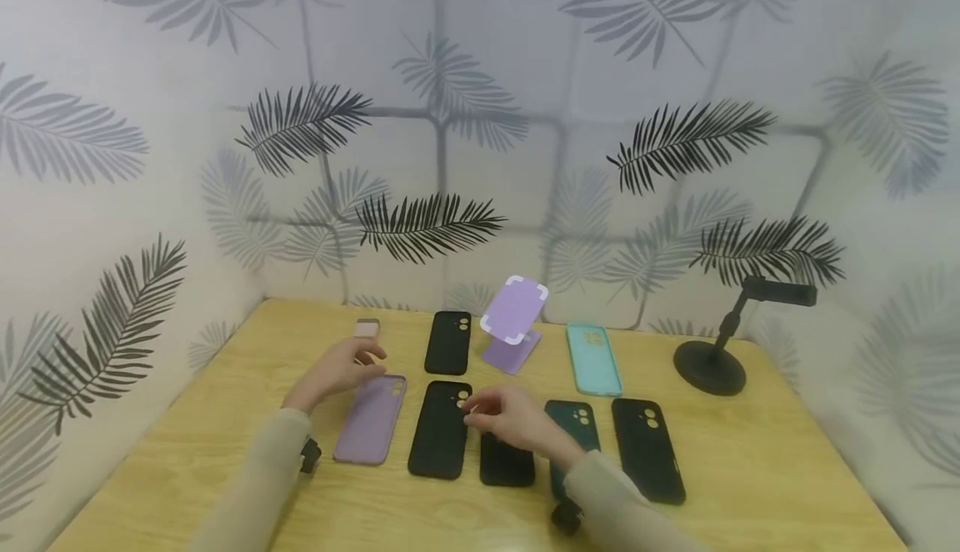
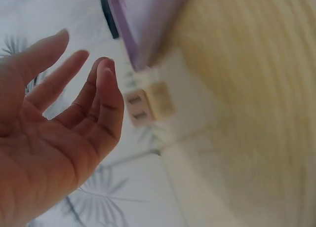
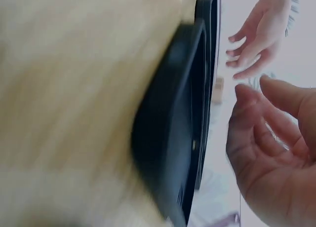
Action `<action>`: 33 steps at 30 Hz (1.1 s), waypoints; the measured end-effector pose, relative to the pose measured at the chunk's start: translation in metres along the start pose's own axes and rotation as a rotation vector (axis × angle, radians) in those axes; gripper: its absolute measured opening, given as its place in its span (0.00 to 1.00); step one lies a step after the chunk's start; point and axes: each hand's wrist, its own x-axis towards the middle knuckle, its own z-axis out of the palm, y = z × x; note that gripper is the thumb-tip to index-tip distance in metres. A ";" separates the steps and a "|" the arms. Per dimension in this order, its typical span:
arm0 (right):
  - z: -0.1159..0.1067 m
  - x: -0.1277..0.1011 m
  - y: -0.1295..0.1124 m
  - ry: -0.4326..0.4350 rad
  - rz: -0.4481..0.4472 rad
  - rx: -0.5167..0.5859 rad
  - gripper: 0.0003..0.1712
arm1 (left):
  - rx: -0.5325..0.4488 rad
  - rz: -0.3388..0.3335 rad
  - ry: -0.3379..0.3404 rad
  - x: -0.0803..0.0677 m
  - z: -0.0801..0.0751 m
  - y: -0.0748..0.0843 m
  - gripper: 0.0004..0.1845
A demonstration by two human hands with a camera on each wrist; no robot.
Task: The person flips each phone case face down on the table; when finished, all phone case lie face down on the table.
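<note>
My left hand (image 1: pixel 339 371) hovers at the top end of a purple phone case (image 1: pixel 372 423), its fingers loosely bent around nothing. A small pink charger block (image 1: pixel 367 328) stands just beyond it; in the left wrist view this charger (image 2: pixel 139 107) shows two ports. My right hand (image 1: pixel 517 420) is over a black phone case (image 1: pixel 507 464), covering its upper part. Beside its fingertips lies another black case (image 1: pixel 438 431) with camera holes. In the right wrist view, the relaxed right hand (image 3: pixel 274 148) is empty, above a black case edge (image 3: pixel 168 118).
A dark green case (image 1: pixel 581 419) and a black case (image 1: pixel 648 452) lie to the right. Behind are a black case (image 1: pixel 447 343), a purple folding stand (image 1: pixel 515 310), a light blue case (image 1: pixel 595 360) and a black round-based stand (image 1: pixel 709 367). A patterned wall (image 1: pixel 487 160) backs the table.
</note>
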 end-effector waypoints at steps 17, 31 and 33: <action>0.062 0.034 -0.048 -0.288 0.048 0.115 0.11 | -0.006 -0.037 -0.175 0.008 -0.010 -0.022 0.14; 0.075 0.041 -0.069 -0.279 0.080 -0.026 0.03 | -0.022 -0.087 -0.212 0.007 -0.011 -0.025 0.16; 0.076 0.041 -0.070 -0.273 0.084 -0.060 0.03 | -0.025 -0.100 -0.219 0.008 -0.012 -0.022 0.14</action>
